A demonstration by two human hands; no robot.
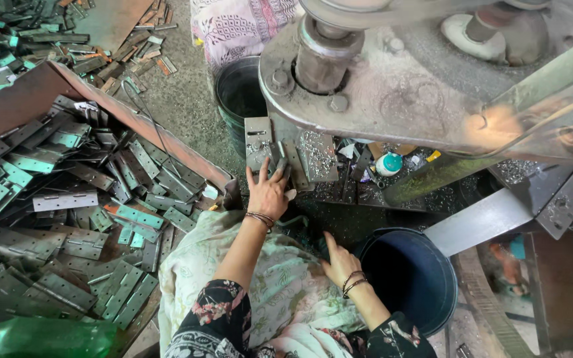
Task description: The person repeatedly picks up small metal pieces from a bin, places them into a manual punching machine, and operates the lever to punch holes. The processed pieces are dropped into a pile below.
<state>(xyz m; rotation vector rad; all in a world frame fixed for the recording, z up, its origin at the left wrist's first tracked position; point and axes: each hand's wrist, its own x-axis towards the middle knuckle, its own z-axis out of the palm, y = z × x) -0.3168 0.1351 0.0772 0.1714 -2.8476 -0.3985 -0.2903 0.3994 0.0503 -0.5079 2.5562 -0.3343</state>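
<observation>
My left hand [268, 191] reaches forward to the press bed and its fingers rest on a flat metal hinge plate [258, 140] lying under the big grey press machine [392, 73]. Whether the fingers grip the plate or only press on it is unclear. My right hand [339, 263] lies low on my lap cloth [280, 285], fingers slightly curled, beside the rim of a dark blue bucket [406, 278]. It seems to hold nothing. Both wrists carry bangles.
A large heap of metal hinges [67, 199] fills a rusty tray on the left. A black bucket [240, 99] stands behind the press bed. Metal shavings, a small teal-capped bottle [388, 164] and a grey metal chute [492, 215] lie on the right.
</observation>
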